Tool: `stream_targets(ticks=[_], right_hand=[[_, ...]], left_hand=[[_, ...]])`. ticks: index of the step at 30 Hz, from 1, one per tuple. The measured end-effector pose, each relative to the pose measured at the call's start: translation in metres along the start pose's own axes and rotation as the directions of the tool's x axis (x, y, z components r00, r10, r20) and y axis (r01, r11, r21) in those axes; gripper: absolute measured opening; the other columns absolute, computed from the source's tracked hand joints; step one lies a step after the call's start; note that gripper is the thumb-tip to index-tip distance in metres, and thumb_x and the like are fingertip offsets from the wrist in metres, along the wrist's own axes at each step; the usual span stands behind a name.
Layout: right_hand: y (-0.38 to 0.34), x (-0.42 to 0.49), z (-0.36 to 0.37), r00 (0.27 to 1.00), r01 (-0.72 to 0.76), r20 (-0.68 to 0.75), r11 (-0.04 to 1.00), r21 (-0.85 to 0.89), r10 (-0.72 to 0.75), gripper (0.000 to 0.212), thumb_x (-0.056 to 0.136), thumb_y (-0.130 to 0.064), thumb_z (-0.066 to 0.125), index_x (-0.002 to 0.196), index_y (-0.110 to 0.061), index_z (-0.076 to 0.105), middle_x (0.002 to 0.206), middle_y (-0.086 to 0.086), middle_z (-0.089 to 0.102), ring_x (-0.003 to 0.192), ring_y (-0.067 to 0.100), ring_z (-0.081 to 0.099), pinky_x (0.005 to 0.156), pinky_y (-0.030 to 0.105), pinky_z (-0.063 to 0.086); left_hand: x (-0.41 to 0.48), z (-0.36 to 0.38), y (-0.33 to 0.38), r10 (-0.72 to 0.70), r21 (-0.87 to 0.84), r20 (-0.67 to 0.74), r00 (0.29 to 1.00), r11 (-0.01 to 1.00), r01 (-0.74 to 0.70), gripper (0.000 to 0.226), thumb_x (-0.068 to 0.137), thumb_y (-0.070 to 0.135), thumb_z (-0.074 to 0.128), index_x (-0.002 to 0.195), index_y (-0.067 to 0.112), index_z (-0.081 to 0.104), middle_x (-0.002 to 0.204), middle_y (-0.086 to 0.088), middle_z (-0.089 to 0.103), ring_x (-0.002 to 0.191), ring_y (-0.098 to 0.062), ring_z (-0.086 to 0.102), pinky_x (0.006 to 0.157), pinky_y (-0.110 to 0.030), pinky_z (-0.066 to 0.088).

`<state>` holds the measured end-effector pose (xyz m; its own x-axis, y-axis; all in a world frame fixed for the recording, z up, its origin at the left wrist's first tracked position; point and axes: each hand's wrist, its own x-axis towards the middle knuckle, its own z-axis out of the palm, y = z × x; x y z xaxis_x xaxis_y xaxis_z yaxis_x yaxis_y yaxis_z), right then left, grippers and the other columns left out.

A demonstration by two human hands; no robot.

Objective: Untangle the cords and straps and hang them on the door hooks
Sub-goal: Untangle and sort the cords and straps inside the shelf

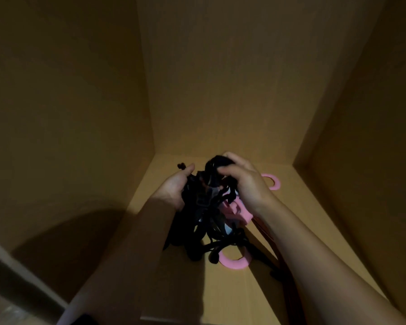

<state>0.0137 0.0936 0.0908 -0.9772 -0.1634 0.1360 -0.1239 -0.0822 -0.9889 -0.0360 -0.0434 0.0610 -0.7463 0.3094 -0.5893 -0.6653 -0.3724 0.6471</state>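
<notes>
Holding: I have both grips on the black tangle point(204, 207)
Left grip point(174, 186): left of the tangle, fingers curled round its side
Right grip point(246, 181): right of the tangle and over its top, fingers pinching the topmost loop
Long axis: roughly vertical, hanging from both grips, with the lower ends reaching the cabinet floor point(314, 219)
Pink ring point(234, 262): below the tangle, cords lying across it
Next move, I judge: the right grip is nearer the top loop, so it draws up and away while the left grip anchors
</notes>
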Motion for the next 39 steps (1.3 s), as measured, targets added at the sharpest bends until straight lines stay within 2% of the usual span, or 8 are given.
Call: stream_targets(ticks=[4, 7, 10, 14, 20, 25, 32, 39], right_hand=[[-0.002, -0.017, 0.011, 0.997, 0.034, 0.068, 0.982, 0.187, -0.048, 0.008, 0.060, -0.005, 0.048, 0.059, -0.011, 0.054, 0.054, 0.007, 0.049, 0.044, 0.015, 0.046, 0.047, 0.025, 0.033], [-0.001, -0.029, 0.013, 0.976, 0.067, 0.202, 0.996, 0.051, -0.076, 0.009, 0.048, -0.015, 0.055, 0.055, -0.015, 0.061, 0.057, 0.012, 0.053, 0.040, 0.012, 0.046, 0.046, 0.024, 0.033], [0.003, -0.032, 0.001, 0.959, 0.063, 0.282, 0.992, -0.111, -0.030, 0.022, 0.047, -0.026, 0.051, 0.059, -0.010, 0.060, 0.058, 0.005, 0.057, 0.048, 0.010, 0.050, 0.048, 0.020, 0.038], [0.009, -0.019, -0.018, 0.998, 0.030, 0.053, 0.995, -0.097, -0.025, 0.033, 0.057, -0.033, 0.051, 0.065, -0.002, 0.056, 0.066, 0.011, 0.057, 0.064, 0.022, 0.053, 0.060, 0.029, 0.042], [0.015, 0.003, -0.012, 0.911, -0.380, -0.143, 0.922, 0.077, 0.387, 0.052, 0.087, -0.057, 0.041, 0.068, -0.011, 0.055, 0.059, 0.006, 0.055, 0.056, 0.022, 0.053, 0.065, 0.034, 0.041], [0.008, 0.007, -0.001, 0.929, -0.248, -0.222, 0.944, 0.220, 0.296, 0.022, 0.092, -0.025, 0.054, 0.088, -0.004, 0.059, 0.074, 0.011, 0.059, 0.063, 0.026, 0.054, 0.062, 0.037, 0.045], [0.005, -0.009, 0.001, 0.966, -0.089, -0.214, 0.961, 0.261, 0.147, 0.017, 0.094, -0.016, 0.047, 0.092, -0.005, 0.060, 0.058, -0.001, 0.058, 0.051, 0.011, 0.058, 0.052, 0.025, 0.048], [0.017, -0.022, 0.018, 0.982, -0.170, -0.065, 0.979, 0.109, 0.178, 0.022, 0.097, -0.024, 0.041, 0.087, -0.012, 0.055, 0.057, 0.001, 0.053, 0.046, 0.012, 0.049, 0.045, 0.021, 0.042]], left_hand=[[0.000, 0.007, -0.001, -0.035, -0.021, 0.098, 0.995, 0.999, 0.038, 0.058, 0.087, 0.053, 0.050, 0.061, 0.003, 0.066, 0.051, -0.014, 0.063, 0.041, -0.023, 0.062, 0.038, -0.027, 0.051], [0.004, 0.007, 0.002, 0.057, -0.118, 0.193, 0.980, 0.992, -0.035, 0.041, 0.086, 0.048, 0.053, 0.090, 0.010, 0.067, 0.072, -0.008, 0.069, 0.051, -0.019, 0.066, 0.046, -0.026, 0.055], [0.007, 0.002, 0.009, 0.214, -0.124, 0.240, 0.947, 0.974, -0.188, 0.020, 0.083, 0.028, 0.056, 0.077, 0.018, 0.071, 0.068, 0.007, 0.068, 0.047, -0.006, 0.058, 0.045, -0.014, 0.047], [-0.001, -0.001, 0.014, 0.291, 0.060, 0.381, 0.878, 0.940, -0.337, 0.031, 0.083, 0.017, 0.050, 0.063, 0.019, 0.073, 0.056, 0.008, 0.057, 0.041, -0.005, 0.046, 0.037, -0.015, 0.036], [-0.019, 0.007, 0.001, 0.084, 0.397, 0.540, 0.837, 0.852, -0.342, 0.044, 0.090, 0.002, 0.038, 0.057, 0.012, 0.068, 0.048, 0.004, 0.057, 0.042, -0.006, 0.056, 0.043, -0.013, 0.044], [-0.022, -0.001, -0.005, 0.007, 0.592, 0.514, 0.858, 0.721, -0.361, 0.019, 0.078, 0.029, 0.062, 0.074, 0.015, 0.075, 0.067, -0.001, 0.070, 0.065, -0.012, 0.065, 0.067, -0.020, 0.052], [-0.005, -0.006, -0.001, 0.213, 0.330, 0.307, 0.928, 0.890, -0.313, 0.034, 0.093, 0.037, 0.046, 0.087, 0.011, 0.066, 0.073, 0.000, 0.071, 0.063, -0.012, 0.065, 0.063, -0.026, 0.052], [-0.017, 0.006, 0.001, 0.273, 0.138, 0.510, 0.816, 0.910, -0.390, 0.028, 0.078, 0.015, 0.047, 0.078, 0.017, 0.075, 0.099, -0.012, 0.049, 0.047, -0.021, 0.058, 0.043, -0.027, 0.051]])
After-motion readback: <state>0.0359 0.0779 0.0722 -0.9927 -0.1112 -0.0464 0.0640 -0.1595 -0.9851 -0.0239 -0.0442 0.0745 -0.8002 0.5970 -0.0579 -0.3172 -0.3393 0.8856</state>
